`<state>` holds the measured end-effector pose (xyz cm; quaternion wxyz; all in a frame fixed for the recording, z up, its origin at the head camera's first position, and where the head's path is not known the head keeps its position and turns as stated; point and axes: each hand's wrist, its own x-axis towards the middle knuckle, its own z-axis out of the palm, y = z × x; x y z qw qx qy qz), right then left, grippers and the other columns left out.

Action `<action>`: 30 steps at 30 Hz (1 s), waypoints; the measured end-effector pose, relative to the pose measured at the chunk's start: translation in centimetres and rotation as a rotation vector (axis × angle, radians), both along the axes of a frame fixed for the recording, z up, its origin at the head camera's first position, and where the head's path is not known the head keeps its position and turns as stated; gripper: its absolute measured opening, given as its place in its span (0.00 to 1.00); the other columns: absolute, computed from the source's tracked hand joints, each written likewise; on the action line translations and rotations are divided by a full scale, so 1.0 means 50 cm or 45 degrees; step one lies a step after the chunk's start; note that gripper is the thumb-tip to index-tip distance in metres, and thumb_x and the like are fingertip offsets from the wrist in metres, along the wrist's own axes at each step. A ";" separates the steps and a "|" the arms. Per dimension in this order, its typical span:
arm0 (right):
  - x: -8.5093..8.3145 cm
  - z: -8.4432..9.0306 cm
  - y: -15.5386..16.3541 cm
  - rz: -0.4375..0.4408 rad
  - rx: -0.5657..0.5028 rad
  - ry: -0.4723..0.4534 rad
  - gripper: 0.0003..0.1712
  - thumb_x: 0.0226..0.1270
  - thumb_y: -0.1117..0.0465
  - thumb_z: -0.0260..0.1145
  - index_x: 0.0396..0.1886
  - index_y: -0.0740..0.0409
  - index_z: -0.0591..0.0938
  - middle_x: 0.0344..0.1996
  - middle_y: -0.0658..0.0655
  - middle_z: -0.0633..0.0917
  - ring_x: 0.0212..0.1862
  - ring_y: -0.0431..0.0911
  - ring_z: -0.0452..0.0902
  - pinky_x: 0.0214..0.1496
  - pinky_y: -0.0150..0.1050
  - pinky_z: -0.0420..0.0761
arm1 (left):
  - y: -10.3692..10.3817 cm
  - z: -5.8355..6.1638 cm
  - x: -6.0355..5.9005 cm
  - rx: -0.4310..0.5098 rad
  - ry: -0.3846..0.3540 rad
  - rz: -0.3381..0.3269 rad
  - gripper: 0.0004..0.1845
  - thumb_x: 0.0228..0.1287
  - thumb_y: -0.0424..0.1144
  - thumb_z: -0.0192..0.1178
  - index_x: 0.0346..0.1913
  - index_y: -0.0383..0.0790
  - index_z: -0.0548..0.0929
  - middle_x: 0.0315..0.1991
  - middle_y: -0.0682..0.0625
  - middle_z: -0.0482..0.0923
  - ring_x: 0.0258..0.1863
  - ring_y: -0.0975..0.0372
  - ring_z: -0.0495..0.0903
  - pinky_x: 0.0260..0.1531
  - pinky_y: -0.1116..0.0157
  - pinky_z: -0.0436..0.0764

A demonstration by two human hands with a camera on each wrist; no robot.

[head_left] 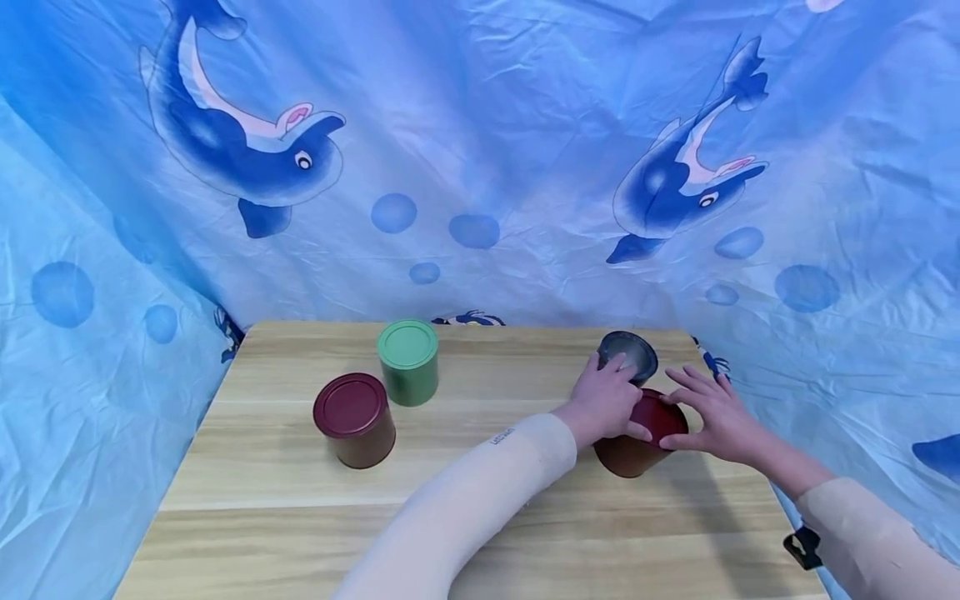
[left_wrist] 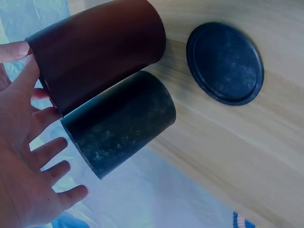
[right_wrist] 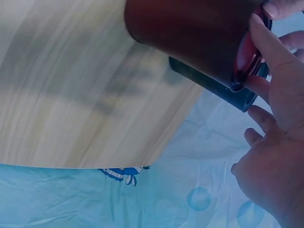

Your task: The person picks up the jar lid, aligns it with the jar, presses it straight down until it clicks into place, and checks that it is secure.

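Observation:
At the table's right side, a dark red can [head_left: 628,457] stands with a red lid [head_left: 660,417] on its top. My left hand [head_left: 606,402] holds the lid's left edge between thumb and fingers. From the right, my right hand [head_left: 716,419] grips the opposite edge, its other fingers spread. Right behind the red can stands a dark blue-grey can [head_left: 628,354], uncovered, partly hidden by my left fingers. A round dark lid [left_wrist: 224,63] lies on the table in the left wrist view; in the head view I cannot make it out.
On the table's left half stand another dark red can [head_left: 355,421] and a green can [head_left: 408,362], both lidded. The wooden table [head_left: 247,492] meets a blue dolphin-print cloth [head_left: 480,150] at the back and sides. The two right-hand cans stand near the table's edge.

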<state>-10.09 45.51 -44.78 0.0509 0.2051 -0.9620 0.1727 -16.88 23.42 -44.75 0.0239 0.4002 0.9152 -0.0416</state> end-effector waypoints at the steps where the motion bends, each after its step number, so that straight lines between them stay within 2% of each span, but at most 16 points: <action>1: 0.001 0.001 0.000 0.000 0.004 0.005 0.32 0.45 0.49 0.90 0.50 0.57 0.89 0.70 0.75 0.76 0.74 0.77 0.62 0.70 0.87 0.49 | -0.002 -0.002 0.000 0.009 0.009 -0.010 0.35 0.62 0.83 0.55 0.65 0.71 0.85 0.78 0.63 0.68 0.84 0.61 0.53 0.80 0.49 0.60; 6: 0.003 0.006 0.004 -0.018 0.011 -0.001 0.34 0.49 0.48 0.88 0.55 0.58 0.88 0.69 0.75 0.77 0.74 0.77 0.62 0.72 0.85 0.49 | -0.014 -0.005 -0.001 0.056 0.043 -0.064 0.40 0.65 0.83 0.50 0.72 0.70 0.80 0.80 0.62 0.67 0.84 0.59 0.54 0.81 0.50 0.59; 11: 0.002 0.024 -0.003 -0.041 -0.016 -0.030 0.35 0.55 0.49 0.86 0.59 0.62 0.87 0.70 0.76 0.77 0.75 0.78 0.62 0.75 0.82 0.48 | -0.043 0.013 -0.008 0.125 0.043 -0.112 0.39 0.67 0.81 0.51 0.73 0.67 0.80 0.79 0.60 0.68 0.84 0.58 0.56 0.81 0.49 0.60; 16: -0.002 0.057 -0.034 -0.023 -0.016 0.006 0.35 0.58 0.49 0.84 0.61 0.61 0.86 0.71 0.75 0.76 0.76 0.75 0.62 0.79 0.78 0.45 | -0.099 0.039 -0.029 0.173 0.055 -0.128 0.39 0.69 0.77 0.55 0.75 0.62 0.79 0.80 0.55 0.68 0.84 0.56 0.57 0.81 0.48 0.61; 20: -0.009 0.081 -0.066 0.023 0.002 0.059 0.34 0.58 0.50 0.84 0.62 0.59 0.87 0.71 0.73 0.77 0.76 0.75 0.63 0.80 0.77 0.44 | -0.151 0.050 -0.048 0.223 0.031 -0.099 0.39 0.70 0.75 0.58 0.75 0.58 0.79 0.81 0.53 0.68 0.83 0.54 0.60 0.81 0.47 0.61; 26: -0.014 0.095 -0.107 0.081 0.035 0.086 0.35 0.60 0.50 0.83 0.63 0.60 0.86 0.72 0.70 0.77 0.77 0.72 0.63 0.81 0.75 0.41 | -0.205 0.038 -0.061 0.202 0.000 -0.026 0.39 0.69 0.74 0.60 0.74 0.56 0.80 0.80 0.52 0.69 0.82 0.54 0.61 0.81 0.47 0.61; 30: -0.017 0.089 -0.133 0.110 0.080 0.097 0.34 0.62 0.48 0.82 0.64 0.60 0.86 0.72 0.69 0.77 0.78 0.70 0.63 0.80 0.77 0.45 | -0.230 0.018 -0.061 0.167 -0.025 -0.002 0.39 0.69 0.73 0.61 0.76 0.56 0.79 0.81 0.51 0.68 0.82 0.53 0.61 0.81 0.46 0.61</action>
